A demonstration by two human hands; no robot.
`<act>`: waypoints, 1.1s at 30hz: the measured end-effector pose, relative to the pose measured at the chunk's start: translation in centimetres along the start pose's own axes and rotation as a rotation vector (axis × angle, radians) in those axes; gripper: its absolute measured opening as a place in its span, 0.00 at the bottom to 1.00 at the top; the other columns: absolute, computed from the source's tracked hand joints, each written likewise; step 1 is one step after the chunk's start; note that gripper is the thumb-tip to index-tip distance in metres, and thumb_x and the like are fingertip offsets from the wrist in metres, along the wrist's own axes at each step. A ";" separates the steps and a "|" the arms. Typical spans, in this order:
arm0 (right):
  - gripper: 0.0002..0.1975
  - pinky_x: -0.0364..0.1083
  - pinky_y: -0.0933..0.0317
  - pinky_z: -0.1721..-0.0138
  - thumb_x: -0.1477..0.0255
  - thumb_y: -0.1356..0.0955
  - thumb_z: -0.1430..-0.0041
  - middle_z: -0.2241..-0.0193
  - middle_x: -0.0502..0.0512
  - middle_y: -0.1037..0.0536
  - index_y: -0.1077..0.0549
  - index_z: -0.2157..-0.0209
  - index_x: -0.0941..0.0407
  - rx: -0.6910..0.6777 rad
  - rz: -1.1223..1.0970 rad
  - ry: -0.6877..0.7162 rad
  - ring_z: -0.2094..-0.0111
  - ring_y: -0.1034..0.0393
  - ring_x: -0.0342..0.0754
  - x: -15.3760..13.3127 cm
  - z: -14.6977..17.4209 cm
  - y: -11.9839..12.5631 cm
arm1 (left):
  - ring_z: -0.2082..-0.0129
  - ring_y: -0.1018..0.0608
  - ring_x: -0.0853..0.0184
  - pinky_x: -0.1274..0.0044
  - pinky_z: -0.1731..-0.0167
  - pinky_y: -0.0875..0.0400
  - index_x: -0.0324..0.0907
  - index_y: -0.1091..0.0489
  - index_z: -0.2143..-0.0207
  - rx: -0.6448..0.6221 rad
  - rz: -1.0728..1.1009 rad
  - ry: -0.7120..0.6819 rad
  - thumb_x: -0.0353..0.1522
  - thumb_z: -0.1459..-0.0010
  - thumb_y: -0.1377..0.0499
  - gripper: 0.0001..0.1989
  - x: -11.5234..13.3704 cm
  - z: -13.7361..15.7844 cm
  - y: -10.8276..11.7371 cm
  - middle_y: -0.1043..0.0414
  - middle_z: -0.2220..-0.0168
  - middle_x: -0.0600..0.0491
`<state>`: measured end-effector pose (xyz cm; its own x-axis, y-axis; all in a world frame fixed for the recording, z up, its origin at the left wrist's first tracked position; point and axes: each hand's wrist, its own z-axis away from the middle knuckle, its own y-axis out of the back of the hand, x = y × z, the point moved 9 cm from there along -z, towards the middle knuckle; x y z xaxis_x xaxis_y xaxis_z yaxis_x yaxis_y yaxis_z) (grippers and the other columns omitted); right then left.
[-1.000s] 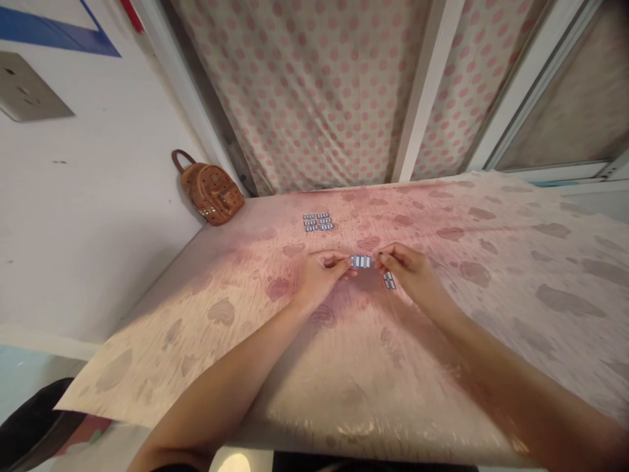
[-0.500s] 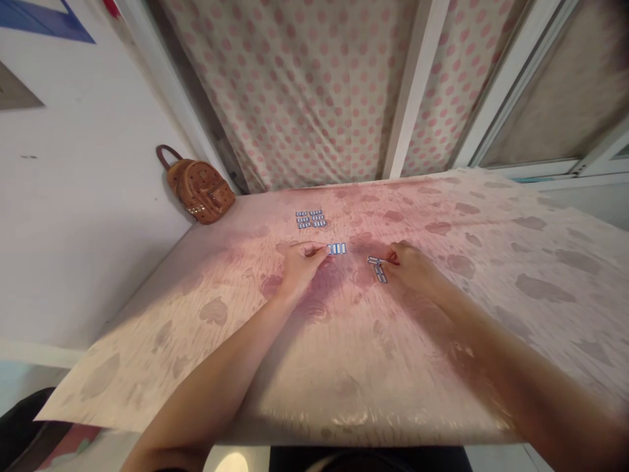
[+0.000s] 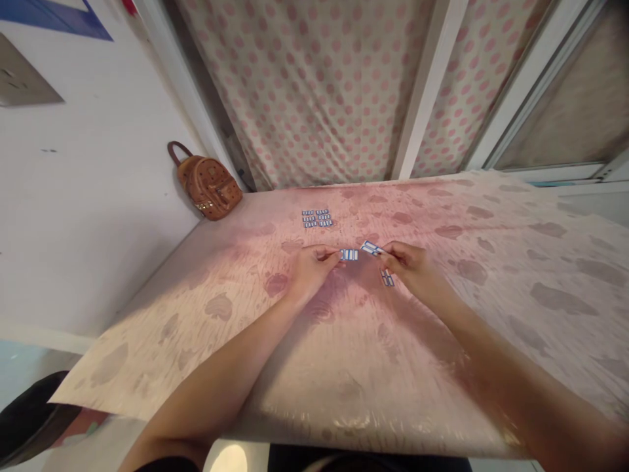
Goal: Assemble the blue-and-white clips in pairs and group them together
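Note:
Between the thumb and fingers of my left hand [image 3: 314, 267] is a small strip of blue-edged white labels [image 3: 349, 254], held just over the table. My right hand [image 3: 407, 263] is closed in a pinch on another piece of blue-edged labels [image 3: 371, 248], tilted and close to the right end of the left strip, with a slight gap between them. Below the right fingertips, one more label piece [image 3: 388, 278] lies on the table. Farther back, several similar label pieces [image 3: 317, 218] are laid out in two columns.
A pinkish cloth with grey leaf-like shapes covers the table [image 3: 354, 367]. At its back left corner a brown mini backpack [image 3: 210, 187] leans near the white wall [image 3: 88, 183]. Behind the table hang dotted curtains [image 3: 319, 92] by a white frame post [image 3: 430, 92].
My right hand has lifted its label piece off the one below and brought it up toward the left hand's strip. The whole view has shifted slightly.

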<state>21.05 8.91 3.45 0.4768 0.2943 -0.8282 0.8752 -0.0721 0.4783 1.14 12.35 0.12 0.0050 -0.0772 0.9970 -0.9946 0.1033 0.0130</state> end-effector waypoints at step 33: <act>0.14 0.45 0.50 0.74 0.61 0.36 0.40 0.80 0.48 0.32 0.34 0.75 0.53 0.007 0.098 -0.041 0.76 0.39 0.44 0.0 0.4 -1.2 | 0.70 0.18 0.66 0.79 0.69 0.27 0.37 0.21 0.67 -0.104 -0.088 0.016 0.31 0.43 0.36 0.06 1.0 1.1 -1.8 0.18 0.70 0.48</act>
<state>20.03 8.57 2.78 0.5628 0.2466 -0.7890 0.8249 -0.1057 0.5554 2.77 10.99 1.01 0.0945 -0.0749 0.9927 -0.9741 0.1987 0.1078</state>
